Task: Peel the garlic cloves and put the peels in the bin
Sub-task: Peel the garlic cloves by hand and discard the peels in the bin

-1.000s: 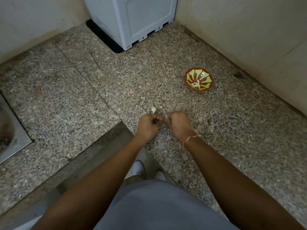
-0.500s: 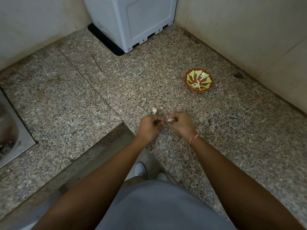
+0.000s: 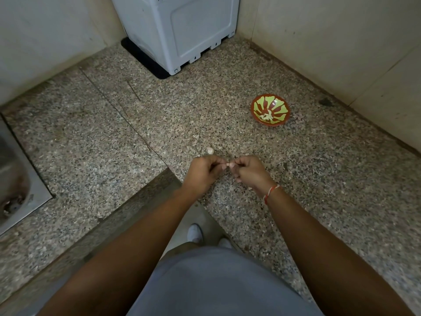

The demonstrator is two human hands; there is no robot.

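Over the granite counter (image 3: 296,179), my left hand (image 3: 204,173) and my right hand (image 3: 249,171) meet, fingers curled. Between their fingertips they pinch a small pale garlic clove (image 3: 228,165). A second garlic clove (image 3: 210,150) lies loose on the counter just beyond my left hand. Farther right stands a red and green bowl (image 3: 270,109) with pale garlic pieces at its bottom. No bin is in view.
A grey-white plastic appliance (image 3: 182,30) on a black mat stands in the back corner. A steel sink (image 3: 16,190) is set into the counter at the far left. Walls close in the back and right. The counter edge cuts inward near my body.
My hands have drawn slightly apart and lifted a little, with the pale clove now showing between the fingertips. The loose clove and bowl have not moved.
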